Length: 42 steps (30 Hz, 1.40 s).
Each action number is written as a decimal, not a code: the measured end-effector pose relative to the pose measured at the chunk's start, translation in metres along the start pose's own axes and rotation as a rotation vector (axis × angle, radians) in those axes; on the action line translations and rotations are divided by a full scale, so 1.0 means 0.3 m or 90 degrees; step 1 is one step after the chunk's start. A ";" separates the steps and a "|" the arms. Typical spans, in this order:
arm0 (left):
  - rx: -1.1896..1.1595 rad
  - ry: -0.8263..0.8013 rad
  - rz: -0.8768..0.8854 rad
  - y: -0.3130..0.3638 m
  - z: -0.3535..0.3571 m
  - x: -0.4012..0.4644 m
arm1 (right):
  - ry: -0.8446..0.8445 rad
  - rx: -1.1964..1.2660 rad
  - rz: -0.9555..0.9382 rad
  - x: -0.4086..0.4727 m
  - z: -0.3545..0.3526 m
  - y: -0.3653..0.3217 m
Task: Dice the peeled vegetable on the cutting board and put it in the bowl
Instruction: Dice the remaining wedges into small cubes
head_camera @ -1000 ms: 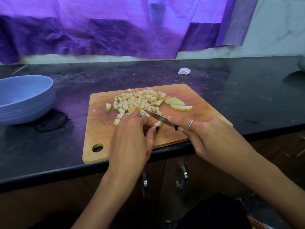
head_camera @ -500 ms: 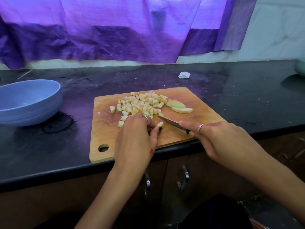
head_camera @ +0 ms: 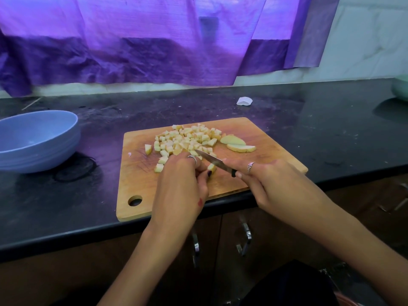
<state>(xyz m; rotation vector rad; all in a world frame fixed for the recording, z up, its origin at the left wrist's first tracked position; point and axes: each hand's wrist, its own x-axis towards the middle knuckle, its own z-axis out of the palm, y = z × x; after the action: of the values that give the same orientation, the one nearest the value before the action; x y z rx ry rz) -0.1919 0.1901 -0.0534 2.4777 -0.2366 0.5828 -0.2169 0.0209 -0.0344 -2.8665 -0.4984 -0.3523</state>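
At the left edge of the frame the blue bowl (head_camera: 37,138) sat on the dark worktop (head_camera: 66,195), well apart from the wooden cutting board (head_camera: 273,138) at centre. Nothing could be seen inside it, so every cube would have to cross open worktop, and pieces could easily drop on the way.

On the far middle of the board lay the pile of diced pieces (head_camera: 187,138), with strays at its near left. The near left corner of the board seemed to overhang the worktop's front edge, so a hard downward cut there might tip or shift it.

Just below the pile the left hand (head_camera: 178,191) had its fingers curled down over a small piece (head_camera: 211,167) still being cut, thumb beside it. The knife (head_camera: 212,161) ran from the right, its tip touching the ringed finger; a slip on so small a piece would likely nick a fingertip.

The right hand (head_camera: 271,184) gripped the handle, fingers wrapped round it.

To the right of the pile, two slices (head_camera: 237,144) waited uncut.
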 end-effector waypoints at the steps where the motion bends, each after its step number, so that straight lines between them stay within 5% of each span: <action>1: -0.001 -0.003 0.001 0.000 0.001 0.002 | -0.004 0.022 -0.003 0.009 -0.001 -0.004; 7: 0.001 -0.004 0.000 0.011 -0.001 0.000 | -0.018 0.082 -0.014 0.044 0.024 0.020; 16: -0.011 -0.010 -0.007 0.013 0.000 0.004 | -0.014 -0.113 0.006 -0.067 -0.044 0.032; 20: -0.023 -0.010 0.005 0.026 -0.002 0.003 | 0.058 -0.010 0.020 -0.072 -0.047 0.043; 42: -0.014 0.016 0.006 0.005 0.027 0.001 | -0.049 -0.069 0.023 -0.043 -0.055 -0.037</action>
<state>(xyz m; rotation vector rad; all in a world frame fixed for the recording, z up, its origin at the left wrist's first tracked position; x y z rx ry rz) -0.1893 0.1841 -0.0585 2.4476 -0.2445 0.6124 -0.2360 0.0233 -0.0205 -2.9984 -0.4540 -0.2727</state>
